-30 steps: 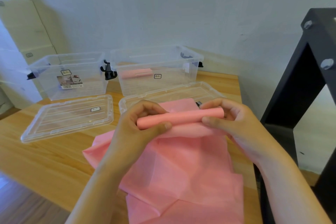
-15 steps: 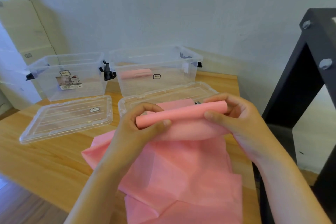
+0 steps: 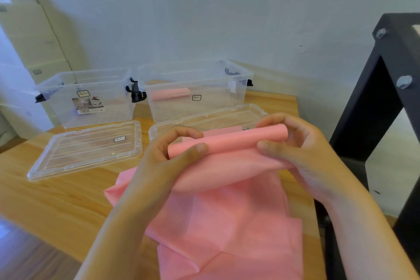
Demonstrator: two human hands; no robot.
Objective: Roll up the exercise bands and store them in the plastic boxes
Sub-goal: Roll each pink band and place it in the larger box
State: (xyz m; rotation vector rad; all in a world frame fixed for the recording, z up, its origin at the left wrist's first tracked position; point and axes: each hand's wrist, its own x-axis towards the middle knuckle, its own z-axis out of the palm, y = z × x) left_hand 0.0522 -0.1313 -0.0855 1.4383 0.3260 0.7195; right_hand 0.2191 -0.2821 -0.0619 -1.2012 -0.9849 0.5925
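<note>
Wooden table (image 3: 68, 200) against a pale wall: left hand (image 3: 168, 161) and right hand (image 3: 302, 150) each pinch an end of a partly rolled pink exercise band (image 3: 227, 141), its loose length draped below. Behind stand two open clear boxes (image 3: 91, 98), one holding a rolled band (image 3: 172, 94), lids (image 3: 86, 150) lying alongside.

I saw only two forearms and two hands of my own body. The left hand (image 3: 168, 161) and the right hand (image 3: 302, 152) were both bare: no gloves, no rings, no watch or strap at either wrist. Both forearms were bare too, with no sleeve reaching into view anywhere along them. The fingers (image 3: 195, 150) had short, plain nails without polish; the left thumbnail showed clearly, trimmed close. I could make out no markings, bandages or jewellery on either arm. Nothing else of my body or clothing showed.
</note>
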